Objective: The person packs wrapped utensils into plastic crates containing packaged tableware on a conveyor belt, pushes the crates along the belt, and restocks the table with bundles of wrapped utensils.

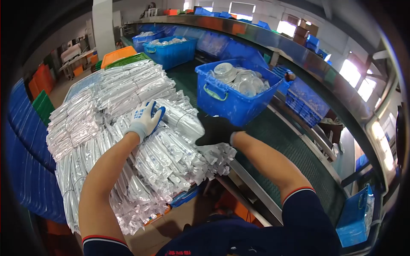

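Note:
Bundles of silvery plastic-wrapped packets [85, 170] are piled high before me, some tied with thin bands. My left hand [146, 118], in a white glove with blue fingertips, rests on the pile with its fingers bent at the left end of one banded bundle [181, 117]. My right hand [215, 130], in a black glove, presses against the right end of that bundle, its thumb apart from the fingers. The right fingertips are partly hidden. Just beyond the right hand stands a blue bin [228, 102] holding clear plastic containers [243, 79].
A green conveyor belt [294, 164] with metal rails runs along the right. Further back are another blue bin [171, 53] and orange [117, 55] and green crates. Blue crates [25, 149] stand at the left. A blue box [352, 222] is at the lower right.

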A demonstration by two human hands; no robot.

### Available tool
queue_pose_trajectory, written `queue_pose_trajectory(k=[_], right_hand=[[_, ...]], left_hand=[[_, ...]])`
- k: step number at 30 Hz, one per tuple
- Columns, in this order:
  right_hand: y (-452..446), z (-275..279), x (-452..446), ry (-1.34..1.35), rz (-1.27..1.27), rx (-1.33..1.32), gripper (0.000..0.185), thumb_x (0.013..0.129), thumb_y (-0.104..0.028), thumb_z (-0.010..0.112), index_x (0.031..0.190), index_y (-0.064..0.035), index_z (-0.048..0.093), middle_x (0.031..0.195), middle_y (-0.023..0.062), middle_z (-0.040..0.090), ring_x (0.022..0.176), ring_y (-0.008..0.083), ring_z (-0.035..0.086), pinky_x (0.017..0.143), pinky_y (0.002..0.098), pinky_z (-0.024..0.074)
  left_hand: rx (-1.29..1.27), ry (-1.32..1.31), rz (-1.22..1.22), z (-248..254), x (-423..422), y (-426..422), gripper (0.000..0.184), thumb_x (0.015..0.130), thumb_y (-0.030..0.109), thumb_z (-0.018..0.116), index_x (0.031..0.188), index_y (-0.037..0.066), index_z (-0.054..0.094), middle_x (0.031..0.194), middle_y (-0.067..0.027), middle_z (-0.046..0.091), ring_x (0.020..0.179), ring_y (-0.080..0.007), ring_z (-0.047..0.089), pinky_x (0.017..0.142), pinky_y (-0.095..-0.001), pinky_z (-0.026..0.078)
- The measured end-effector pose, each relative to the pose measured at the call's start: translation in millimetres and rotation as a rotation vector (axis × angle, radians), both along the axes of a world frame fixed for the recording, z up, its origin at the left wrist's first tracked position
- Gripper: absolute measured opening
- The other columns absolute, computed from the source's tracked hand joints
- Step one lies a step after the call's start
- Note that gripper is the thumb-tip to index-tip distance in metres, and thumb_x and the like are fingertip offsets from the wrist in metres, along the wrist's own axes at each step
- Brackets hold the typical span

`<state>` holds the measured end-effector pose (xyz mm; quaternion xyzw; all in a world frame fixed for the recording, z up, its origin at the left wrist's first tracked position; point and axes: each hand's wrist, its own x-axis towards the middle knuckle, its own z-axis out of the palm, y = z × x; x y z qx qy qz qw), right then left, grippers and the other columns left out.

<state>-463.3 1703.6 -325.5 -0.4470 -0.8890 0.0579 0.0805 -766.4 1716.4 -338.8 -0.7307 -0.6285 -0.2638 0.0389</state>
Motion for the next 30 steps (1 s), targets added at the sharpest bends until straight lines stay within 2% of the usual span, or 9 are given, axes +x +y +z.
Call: queue_pose_trajectory(k=[4,11,18,20,23,24,26,27,30], right_hand=[[18,11,-3,-0.048,-0.007,-0.048,0.077,0.068,-0.035,0.075,0.131,0.0026,0.053,0.099,0.0232,0.072,0.093,0.0415,0.071,0.078,0.0491,0.0569],[-43,47,62,0.03,-0.122,-0.037,0.076,0.067,-0.032,0.076,0.138,-0.0134,0.057,0.109,0.0194,0.073,0.096,0.0386,0.071,0.083,0.0461,0.0561],[-80,78,194,0.38,-0.339,0.021,0.071,0.063,-0.031,0.081,0.128,-0.0053,0.067,0.107,0.0195,0.074,0.093,0.029,0.074,0.085,0.0386,0.057],[-80,93,223,0.464,-0.451,-0.041,0.061,0.066,-0.027,0.081,0.121,-0.0022,0.07,0.1,0.0162,0.076,0.087,0.0243,0.074,0.082,0.0357,0.057],[-39,74,278,0.939,-0.592,-0.227,0.048,0.078,-0.02,0.084,0.117,0.0032,0.071,0.103,0.0127,0.075,0.085,0.0222,0.073,0.081,0.0356,0.0577],[-30,71,282,0.906,-0.677,-0.136,0.047,0.084,-0.024,0.082,0.119,0.0048,0.07,0.103,0.0143,0.074,0.085,0.0202,0.071,0.08,0.0348,0.0569],[-30,62,283,0.818,-0.487,0.226,0.048,0.09,-0.029,0.078,0.121,0.006,0.069,0.101,0.0134,0.075,0.085,0.016,0.069,0.08,0.0327,0.0558],[-20,44,311,0.601,-0.504,0.412,0.043,0.095,-0.031,0.073,0.119,0.0045,0.071,0.097,0.0109,0.076,0.086,0.0153,0.067,0.081,0.0323,0.0552],[-66,60,336,0.857,-0.494,0.147,0.034,0.097,-0.027,0.071,0.114,0.0024,0.074,0.097,0.0113,0.077,0.09,0.0178,0.069,0.082,0.0335,0.0556]], left_hand=[[-0.015,-0.026,0.002,-3,-2,2,0.07,0.098,0.057,0.048,0.142,0.003,0.057,0.143,-0.0196,0.056,0.132,-0.0383,0.05,0.114,-0.0457,0.035],[0.011,-0.014,0.001,-6,-6,7,0.069,0.098,0.054,0.051,0.143,0.003,0.055,0.143,-0.0199,0.054,0.133,-0.0387,0.049,0.114,-0.0456,0.035],[0.014,-0.026,-0.03,-7,-5,6,0.065,0.098,0.049,0.054,0.143,0.002,0.055,0.142,-0.0214,0.054,0.131,-0.0406,0.05,0.111,-0.0467,0.037],[0.027,0.01,-0.016,-6,-5,6,0.06,0.099,0.042,0.055,0.145,0.002,0.052,0.142,-0.0222,0.054,0.128,-0.0415,0.052,0.11,-0.0459,0.04],[0.031,0.008,-0.029,-9,-8,7,0.059,0.099,0.039,0.056,0.145,0.002,0.052,0.141,-0.0228,0.054,0.127,-0.0423,0.052,0.109,-0.0463,0.041],[0.036,-0.002,-0.036,-9,-8,8,0.058,0.099,0.038,0.057,0.144,0.002,0.052,0.14,-0.0231,0.054,0.127,-0.0426,0.052,0.109,-0.0464,0.041],[0.035,-0.016,-0.065,-9,-9,9,0.056,0.099,0.035,0.057,0.144,0.002,0.052,0.139,-0.0241,0.054,0.126,-0.0437,0.053,0.108,-0.0461,0.042],[0.048,-0.036,-0.07,-10,-9,9,0.056,0.099,0.037,0.058,0.143,0.002,0.054,0.138,-0.0224,0.056,0.126,-0.0421,0.053,0.108,-0.0461,0.042],[0.101,-0.032,-0.07,-14,-8,14,0.053,0.099,0.036,0.059,0.141,0.002,0.056,0.135,-0.0218,0.058,0.124,-0.0413,0.055,0.105,-0.0463,0.043]])
